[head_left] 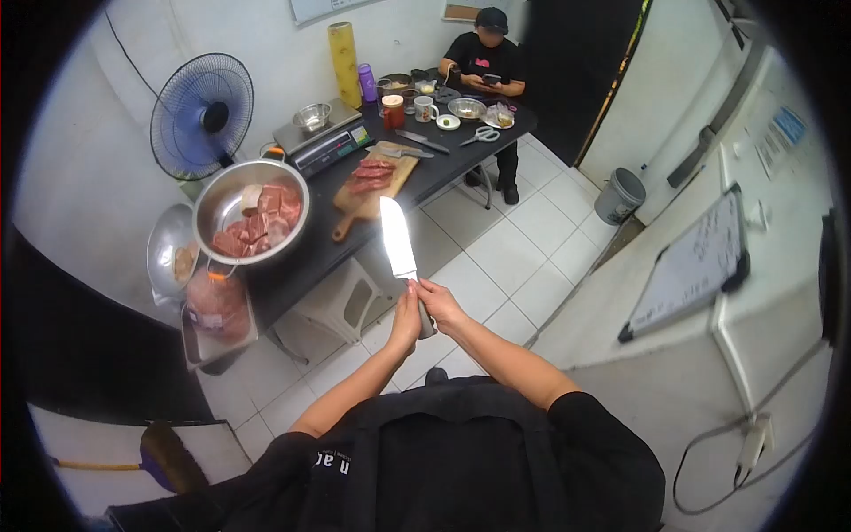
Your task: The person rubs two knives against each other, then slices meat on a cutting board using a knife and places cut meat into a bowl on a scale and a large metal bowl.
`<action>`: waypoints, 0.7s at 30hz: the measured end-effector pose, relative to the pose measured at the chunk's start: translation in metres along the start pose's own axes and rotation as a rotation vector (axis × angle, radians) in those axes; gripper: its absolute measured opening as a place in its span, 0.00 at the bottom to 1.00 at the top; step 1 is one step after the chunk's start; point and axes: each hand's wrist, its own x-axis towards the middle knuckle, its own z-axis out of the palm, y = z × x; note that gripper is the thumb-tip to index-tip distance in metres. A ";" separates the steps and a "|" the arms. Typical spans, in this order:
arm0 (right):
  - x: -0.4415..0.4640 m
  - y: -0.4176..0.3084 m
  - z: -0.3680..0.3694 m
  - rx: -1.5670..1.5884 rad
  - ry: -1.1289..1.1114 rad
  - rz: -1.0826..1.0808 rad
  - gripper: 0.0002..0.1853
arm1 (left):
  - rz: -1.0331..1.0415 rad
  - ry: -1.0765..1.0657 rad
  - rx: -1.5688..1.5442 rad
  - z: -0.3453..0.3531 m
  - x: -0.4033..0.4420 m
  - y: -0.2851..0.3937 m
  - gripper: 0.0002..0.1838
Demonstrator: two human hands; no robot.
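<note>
A large knife [397,241] is held upright in front of me, its wide blade bright with glare and pointing away. My left hand [407,317] presses against the left side of its handle. My right hand [438,303] closes round the handle from the right, near the blade's base. Beyond the blade, on the black table [306,266], lies a wooden cutting board [356,202] with strips of red meat [372,176] and another knife on it. A steel pot [204,199] with chunks of raw meat [266,219] stands left of the board.
A person [486,62] sits at the table's far end with a phone. Scissors [481,136], a scale [324,142], cups and bowls stand on the table. Left are a fan [202,115] and a tray of meat [199,341]. A white stool [341,301] is below.
</note>
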 end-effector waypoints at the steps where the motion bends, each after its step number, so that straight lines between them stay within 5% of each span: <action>1: 0.019 -0.008 0.001 0.056 0.022 0.008 0.17 | -0.003 0.005 -0.004 0.003 0.020 0.005 0.41; 9: 0.155 -0.058 -0.025 -0.076 -0.024 0.175 0.20 | 0.059 0.127 -0.013 -0.007 0.159 0.023 0.27; 11: 0.204 -0.079 -0.041 -0.447 -0.233 0.159 0.21 | 0.054 0.142 0.022 -0.020 0.199 0.015 0.23; 14: 0.296 -0.078 -0.080 -0.737 -0.158 -0.082 0.18 | 0.378 0.238 0.237 -0.029 0.265 0.015 0.20; 21: 0.430 -0.167 -0.117 -1.321 -0.001 -0.472 0.13 | 0.515 0.508 0.674 -0.077 0.368 -0.006 0.18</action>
